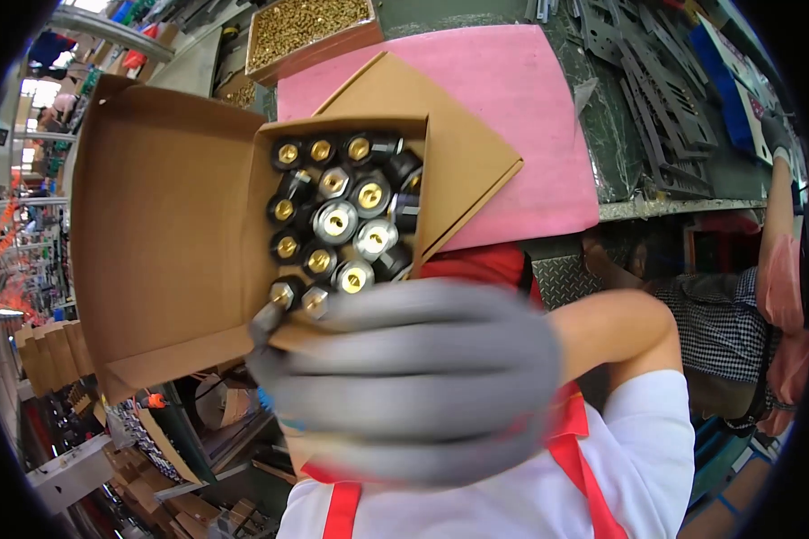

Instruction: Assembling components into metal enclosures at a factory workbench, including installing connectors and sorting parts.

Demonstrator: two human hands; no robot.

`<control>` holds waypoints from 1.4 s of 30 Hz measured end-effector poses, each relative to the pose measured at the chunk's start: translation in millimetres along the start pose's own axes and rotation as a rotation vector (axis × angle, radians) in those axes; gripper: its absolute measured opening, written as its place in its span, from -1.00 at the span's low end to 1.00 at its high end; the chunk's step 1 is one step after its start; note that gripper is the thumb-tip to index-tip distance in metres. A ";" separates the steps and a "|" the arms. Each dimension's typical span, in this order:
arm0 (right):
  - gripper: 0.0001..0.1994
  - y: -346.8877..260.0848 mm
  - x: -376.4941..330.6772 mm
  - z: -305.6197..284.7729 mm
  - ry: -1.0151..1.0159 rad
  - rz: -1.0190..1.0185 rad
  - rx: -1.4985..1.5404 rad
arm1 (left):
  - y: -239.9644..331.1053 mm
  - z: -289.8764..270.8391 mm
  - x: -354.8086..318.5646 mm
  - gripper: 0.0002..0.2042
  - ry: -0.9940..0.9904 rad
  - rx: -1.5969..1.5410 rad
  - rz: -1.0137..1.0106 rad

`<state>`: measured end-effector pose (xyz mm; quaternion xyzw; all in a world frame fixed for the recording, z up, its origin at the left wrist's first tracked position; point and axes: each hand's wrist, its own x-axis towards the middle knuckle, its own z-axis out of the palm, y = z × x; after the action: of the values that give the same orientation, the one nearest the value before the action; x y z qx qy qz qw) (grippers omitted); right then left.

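My right hand (413,377), in a grey glove, fills the middle of the view and grips the near edge of an open brown cardboard box (171,234). The box is tilted toward me with its flaps spread. Inside lie several round connectors (342,220), black and silver with brass centres, packed close together on the box's right side. The bare forearm and white sleeve come in from the lower right. My left hand does not show; it may be behind the box.
A pink foam sheet (521,99) covers the bench behind the box. A tray of small brass parts (306,27) stands at the back, grey metal brackets (656,90) at the right. Another person in a checked shirt (719,314) works at the right. Folded cartons (49,355) stack at left.
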<state>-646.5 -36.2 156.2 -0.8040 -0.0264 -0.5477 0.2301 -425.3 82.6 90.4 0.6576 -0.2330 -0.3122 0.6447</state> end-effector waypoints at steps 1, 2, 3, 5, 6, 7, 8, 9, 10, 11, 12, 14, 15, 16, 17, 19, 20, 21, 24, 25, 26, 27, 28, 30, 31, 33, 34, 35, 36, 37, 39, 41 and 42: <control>-0.66 9.3 -30.7 -26.6 0.021 0.026 -0.105 | 2.6 -14.6 7.2 -0.61 0.053 0.104 0.007; -0.65 19.6 -51.9 -43.3 0.035 0.131 -0.266 | 6.9 -29.9 12.4 -0.62 0.146 0.036 0.040; -0.65 26.6 -75.7 -46.4 0.024 0.235 -0.477 | 12.0 -45.1 14.3 -0.63 0.169 0.001 0.022; -0.59 29.6 -113.6 -32.0 -0.099 0.498 -0.776 | 25.5 -74.1 12.8 -0.57 0.211 -0.171 -0.106; -0.59 34.2 -126.8 -17.6 -0.186 0.424 -0.840 | 31.5 -86.7 10.8 -0.53 0.110 -0.238 -0.145; -0.59 39.0 -135.5 -1.6 -0.251 0.327 -0.910 | 34.0 -96.7 7.7 -0.52 0.080 -0.339 -0.151; -0.58 41.2 -139.7 9.8 -0.246 0.205 -0.983 | 35.8 -106.2 5.1 -0.51 0.109 -0.363 -0.151; -0.59 45.4 -141.1 19.3 -0.318 0.225 -0.994 | 34.9 -115.0 2.3 -0.50 0.164 -0.313 -0.133; -0.60 52.4 -138.0 29.4 -0.323 0.220 -1.003 | 33.2 -123.4 -1.5 -0.50 0.208 -0.272 -0.095; -0.60 58.4 -133.1 34.2 -0.352 0.220 -1.009 | 29.6 -131.8 -5.2 -0.49 0.180 -0.296 -0.050; -0.61 64.7 -126.0 30.1 -0.512 0.254 -1.016 | 24.7 -140.0 -7.7 -0.51 0.231 -0.259 -0.021; -0.64 73.3 -109.0 19.1 -0.489 0.149 -0.923 | 13.3 -155.6 -14.2 -0.52 0.407 -0.215 -0.029; -0.65 75.8 -100.0 11.0 -0.505 0.120 -0.873 | 8.9 -163.0 -17.5 -0.52 0.489 -0.225 -0.032; -0.69 76.6 -92.6 3.3 -0.502 0.099 -0.840 | 1.8 -169.3 -19.9 -0.53 0.486 -0.217 -0.029; -0.69 77.0 -85.2 -3.8 -0.476 0.096 -0.804 | -1.8 -174.7 -23.0 -0.53 0.503 -0.216 -0.041; -0.68 76.9 -74.3 -20.5 -0.445 0.136 -0.757 | -7.3 -181.5 -25.6 -0.51 0.461 -0.232 -0.090; -0.68 76.5 -69.9 -29.9 -0.432 0.136 -0.752 | -8.5 -183.2 -25.3 -0.50 0.442 -0.246 -0.136; -0.67 78.3 -66.9 -36.7 -0.407 0.111 -0.773 | -8.3 -183.3 -26.0 -0.48 0.427 -0.258 -0.180; -0.52 78.7 -65.6 -47.5 -0.333 0.091 -0.810 | -4.2 -180.1 -21.7 -0.45 0.397 -0.233 -0.235; -0.49 78.5 -67.4 -48.8 -0.308 0.090 -0.830 | -3.0 -177.9 -19.7 -0.45 0.371 -0.263 -0.268; -0.45 77.5 -69.3 -48.9 -0.258 0.069 -0.847 | -1.3 -176.7 -17.1 -0.48 0.283 -0.297 -0.261; -0.43 75.2 -72.0 -48.5 -0.267 0.107 -0.872 | -0.4 -175.1 -14.8 -0.49 0.356 -0.218 -0.262; -0.42 73.4 -74.7 -46.9 -0.250 0.122 -0.897 | 0.4 -174.3 -11.8 -0.50 0.363 -0.185 -0.247; -0.40 67.5 -79.6 -44.3 -0.226 0.145 -0.921 | 1.0 -172.9 -6.9 -0.52 0.361 -0.128 -0.205; -0.40 65.0 -80.8 -43.2 -0.221 0.154 -0.920 | 1.0 -172.3 -4.5 -0.52 0.352 -0.104 -0.179; -0.40 61.2 -80.7 -41.6 -0.220 0.158 -0.920 | 2.5 -169.9 -0.2 -0.52 0.306 -0.134 -0.179; -0.40 60.8 -78.7 -40.3 -0.225 0.157 -0.918 | 3.9 -167.1 1.1 -0.53 0.268 -0.184 -0.207; -0.40 60.3 -75.8 -37.1 -0.236 0.160 -0.916 | 6.4 -164.6 4.5 -0.53 0.202 -0.251 -0.214; -0.44 61.5 -71.6 -32.5 -0.219 0.127 -0.860 | 8.7 -159.9 4.6 -0.53 0.241 -0.300 -0.225; -0.56 60.8 -67.2 -26.2 -0.238 0.082 -0.861 | 11.9 -155.5 6.5 -0.53 0.283 -0.260 -0.254; -0.68 56.4 -55.8 -10.0 -0.323 0.018 -0.839 | 19.1 -145.9 8.9 -0.52 0.184 -0.293 -0.274; -0.69 50.6 -44.3 17.8 -0.365 -0.005 -0.829 | 22.9 -137.0 10.2 -0.51 0.271 -0.193 -0.241; -0.70 46.2 -37.1 29.0 -0.448 0.006 -0.780 | 22.9 -133.5 9.8 -0.51 0.271 -0.186 -0.226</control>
<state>-622.6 -58.1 98.7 -0.9294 0.1353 -0.3284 -0.1001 -321.3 168.0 108.5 0.6532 -0.0388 -0.3116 0.6890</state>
